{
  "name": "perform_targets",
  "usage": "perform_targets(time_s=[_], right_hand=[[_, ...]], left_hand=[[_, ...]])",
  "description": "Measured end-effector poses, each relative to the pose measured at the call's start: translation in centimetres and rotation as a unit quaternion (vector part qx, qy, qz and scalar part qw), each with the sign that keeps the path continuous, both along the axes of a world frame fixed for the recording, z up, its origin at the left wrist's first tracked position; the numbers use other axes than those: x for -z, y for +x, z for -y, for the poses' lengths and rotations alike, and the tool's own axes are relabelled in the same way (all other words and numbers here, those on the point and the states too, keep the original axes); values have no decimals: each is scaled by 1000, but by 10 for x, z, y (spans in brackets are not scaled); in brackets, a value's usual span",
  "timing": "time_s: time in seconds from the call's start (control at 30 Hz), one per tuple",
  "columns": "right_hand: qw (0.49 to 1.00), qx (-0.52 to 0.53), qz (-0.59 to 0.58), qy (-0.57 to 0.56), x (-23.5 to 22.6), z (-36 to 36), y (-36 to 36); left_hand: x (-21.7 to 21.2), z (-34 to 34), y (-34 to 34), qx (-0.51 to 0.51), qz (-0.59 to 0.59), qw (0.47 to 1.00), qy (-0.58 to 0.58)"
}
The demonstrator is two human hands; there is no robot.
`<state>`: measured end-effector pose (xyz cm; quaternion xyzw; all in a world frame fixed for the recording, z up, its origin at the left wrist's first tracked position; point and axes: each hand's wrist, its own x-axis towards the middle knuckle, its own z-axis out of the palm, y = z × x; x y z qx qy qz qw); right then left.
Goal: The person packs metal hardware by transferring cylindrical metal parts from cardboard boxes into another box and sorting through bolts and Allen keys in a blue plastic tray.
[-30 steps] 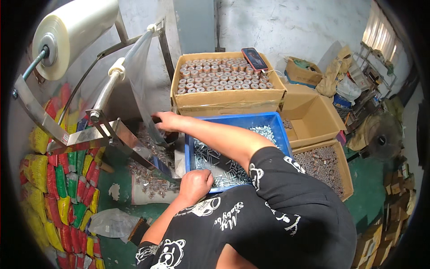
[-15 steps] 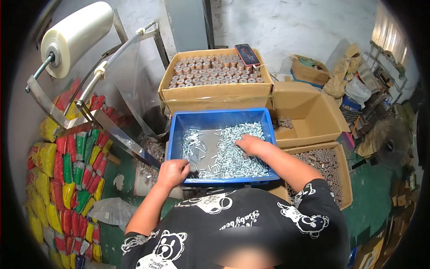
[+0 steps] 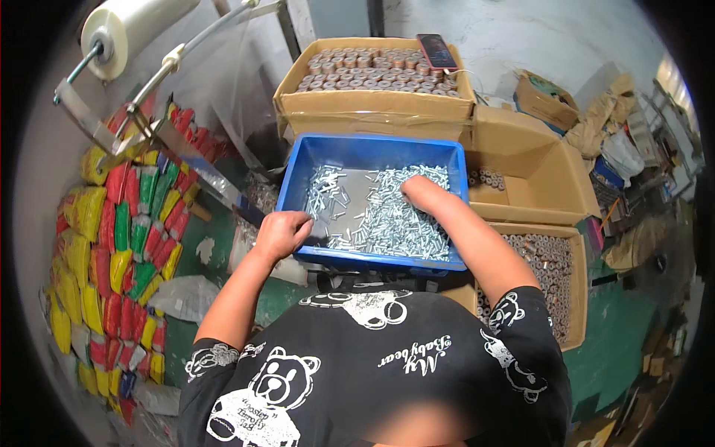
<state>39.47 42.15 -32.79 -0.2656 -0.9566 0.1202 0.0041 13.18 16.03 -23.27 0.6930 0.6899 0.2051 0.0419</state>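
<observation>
A blue plastic bin (image 3: 372,141) stands in front of me with many short silver metal pieces (image 3: 398,223), like screws or bolts. Most lie heaped on its right side, and a smaller cluster (image 3: 325,192) lies on the left. My right hand (image 3: 424,194) reaches over the bin's right part, its fingertips down among the pieces and hidden there. At the bin's front left rim is my left hand (image 3: 284,232), fingers curled together and thumb against them. Whatever those fingers may hold is too small to make out.
Behind the bin, a cardboard box (image 3: 372,104) holds rows of brownish cylindrical parts, with a phone (image 3: 436,52) on its edge. Two more cartons, one behind (image 3: 544,164) the other (image 3: 577,298), stand right. A plastic film roll (image 3: 112,45) on a metal frame and colourful stacked packages (image 3: 119,261) are left.
The whole view has shifted, so the bin and boxes sit higher in the picture. My right hand's fingers have sunk deeper into the metal pieces. My left hand stays by the rim.
</observation>
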Motion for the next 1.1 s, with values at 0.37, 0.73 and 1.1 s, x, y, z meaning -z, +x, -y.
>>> perform_targets(time_s=[0.37, 0.73, 1.1], right_hand=[[871, 220, -252, -360, -62, 29, -6], [963, 126, -127, -202, -45, 14, -141], [999, 0, 44, -15, 7, 11, -199]], left_hand=[[9, 10, -8, 16, 18, 999, 38], [22, -2, -19, 42, 54, 996, 48], [31, 4, -25, 91, 122, 986, 66]])
